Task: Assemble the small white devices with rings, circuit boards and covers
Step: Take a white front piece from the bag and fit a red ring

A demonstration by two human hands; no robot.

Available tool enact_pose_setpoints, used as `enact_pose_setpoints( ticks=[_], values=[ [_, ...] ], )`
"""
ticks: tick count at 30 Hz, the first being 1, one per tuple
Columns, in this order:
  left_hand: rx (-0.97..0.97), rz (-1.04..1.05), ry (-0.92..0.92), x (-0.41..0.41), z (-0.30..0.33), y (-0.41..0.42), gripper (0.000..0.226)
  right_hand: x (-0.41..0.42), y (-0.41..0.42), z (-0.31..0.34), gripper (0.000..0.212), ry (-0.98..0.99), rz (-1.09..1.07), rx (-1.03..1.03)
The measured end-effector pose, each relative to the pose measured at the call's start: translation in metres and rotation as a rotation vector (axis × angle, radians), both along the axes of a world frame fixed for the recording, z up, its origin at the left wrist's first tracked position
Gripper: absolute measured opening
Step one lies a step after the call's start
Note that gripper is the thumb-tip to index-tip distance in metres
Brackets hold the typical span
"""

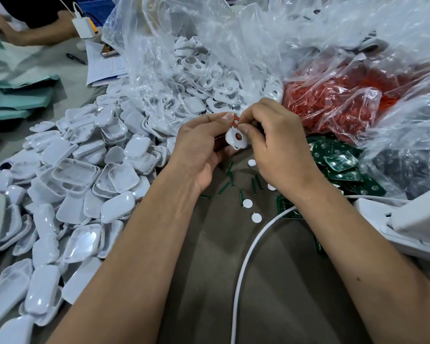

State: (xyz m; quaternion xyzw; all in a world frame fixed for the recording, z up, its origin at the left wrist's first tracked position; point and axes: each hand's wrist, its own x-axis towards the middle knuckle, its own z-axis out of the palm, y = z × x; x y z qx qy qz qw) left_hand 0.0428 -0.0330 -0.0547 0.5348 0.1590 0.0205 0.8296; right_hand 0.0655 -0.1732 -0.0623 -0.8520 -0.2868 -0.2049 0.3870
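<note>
Both my hands meet above the table's middle around one small white device shell (236, 140) with round holes. My left hand (199, 147) grips the shell from the left, thumb on top. My right hand (271, 145) pinches a thin red ring (235, 121) at the shell's upper edge. A big heap of white covers (85, 175) lies to the left. Green circuit boards (343, 167) pile at the right, beside a clear bag of red rings (333, 100). More white shells (204, 78) fill a clear bag behind my hands.
Small white discs (247, 203) and thin green strips (231, 177) lie scattered below my hands. A white cable (248, 254) curves across the brown tabletop to a white power strip (407, 224) at right. Another person's arm (35, 33), papers and a pen sit at the far left.
</note>
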Motion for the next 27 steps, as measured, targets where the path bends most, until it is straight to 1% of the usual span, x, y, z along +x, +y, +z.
enact_pose_setpoints(
  ticks=[4, 8, 12, 15, 17, 19, 23, 27],
  values=[
    [-0.003, 0.005, 0.000, 0.0004, 0.0004, 0.0005, 0.005, -0.0017, 0.0001, 0.0009, 0.003, -0.001, 0.010, 0.008],
    [0.027, 0.033, -0.011, 0.0002, -0.0010, -0.0008, 0.017, -0.0028, 0.0000, 0.0016, 0.002, -0.005, 0.018, -0.004],
    [0.150, 0.058, -0.027, 0.0000, -0.0021, -0.0017, 0.005, -0.0021, -0.0007, 0.0010, 0.002, -0.008, 0.022, -0.037],
    [0.277, 0.071, -0.043, 0.0002, -0.0040, -0.0023, 0.007, -0.0010, -0.0015, -0.0005, 0.003, 0.000, 0.025, -0.073],
    [0.323, 0.057, -0.045, -0.0001, -0.0046, -0.0017, 0.007, -0.0002, -0.0022, -0.0014, 0.003, 0.000, 0.029, -0.092],
    [0.326, 0.022, -0.045, -0.0012, -0.0038, 0.0005, 0.006, 0.0007, -0.0031, -0.0020, 0.004, 0.002, 0.035, -0.103],
    [0.268, -0.066, -0.057, -0.0062, -0.0015, 0.0048, 0.003, 0.0020, -0.0049, -0.0009, 0.004, 0.021, 0.031, -0.113],
    [0.265, -0.070, -0.029, -0.0071, -0.0005, 0.0059, 0.005, 0.0014, -0.0056, -0.0006, 0.004, 0.040, 0.052, -0.153]
  ],
)
